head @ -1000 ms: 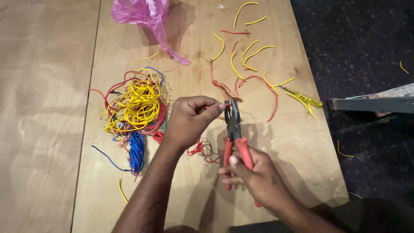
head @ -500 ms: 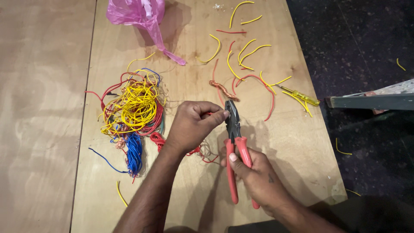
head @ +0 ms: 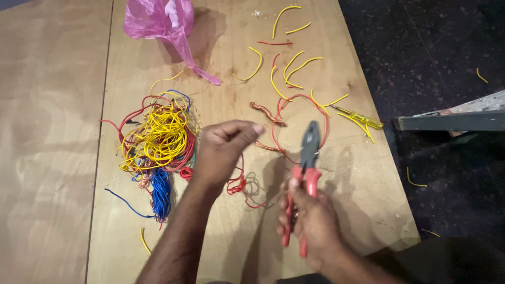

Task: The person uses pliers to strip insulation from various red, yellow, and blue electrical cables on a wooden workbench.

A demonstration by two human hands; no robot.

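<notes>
Nearest us, at about five o'clock, our right hand [head: 310, 221] wraps the red handles of the pliers [head: 306, 173], whose dark jaws point up and look nearly closed on nothing. Our left hand [head: 223, 150], at centre, has its fingers curled and pinched; it may hold a thin red wire [head: 239, 184], though we cannot tell for sure. Further out, at nine o'clock, lies the tangled wire bundle [head: 158, 139]; cut yellow pieces [head: 292, 68] scatter at one o'clock. A loose pinch could let the wire drop, and jaws closing near the fingertips could nip them.
</notes>
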